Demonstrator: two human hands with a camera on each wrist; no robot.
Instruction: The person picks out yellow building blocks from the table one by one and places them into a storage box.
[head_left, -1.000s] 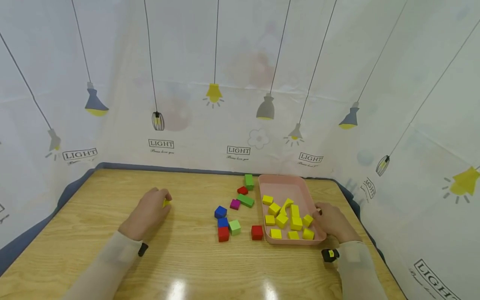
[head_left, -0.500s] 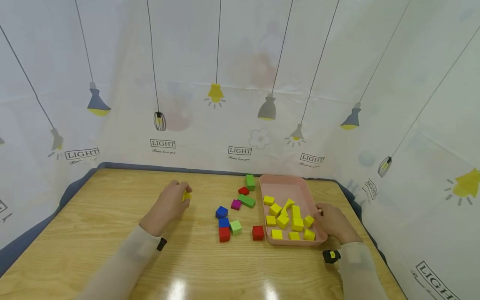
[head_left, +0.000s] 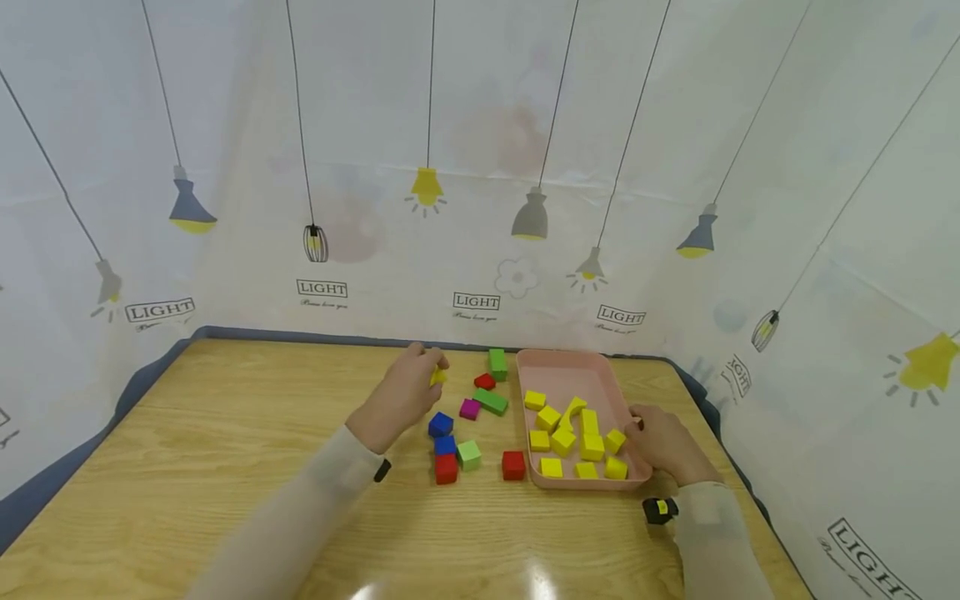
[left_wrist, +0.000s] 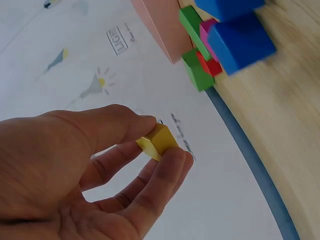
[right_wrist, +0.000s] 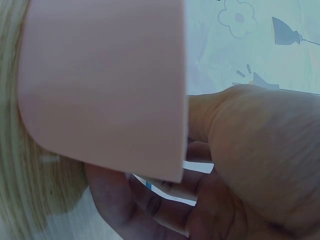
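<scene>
Between thumb and fingers my left hand (head_left: 401, 393) pinches a small yellow block (left_wrist: 159, 140), held up off the table left of the loose blocks. My right hand (head_left: 667, 442) grips the right rim of a pink tray (head_left: 577, 369); in the right wrist view the tray's outer wall (right_wrist: 105, 85) hides part of the fingers. Several yellow blocks (head_left: 592, 447) of mixed shapes lie in the near and middle part of the tray.
Left of the tray lie a green block (head_left: 491, 402), a magenta block (head_left: 469, 409), a dark red block (head_left: 485, 381), blue blocks (head_left: 441, 424), a light green cube (head_left: 468, 455) and red cubes (head_left: 513, 466). A printed curtain (head_left: 375, 250) hangs behind the wooden table (head_left: 187, 467).
My left hand has carried the yellow block to the right across the table, toward the loose blocks and the tray. The right hand has stayed at the tray's rim.
</scene>
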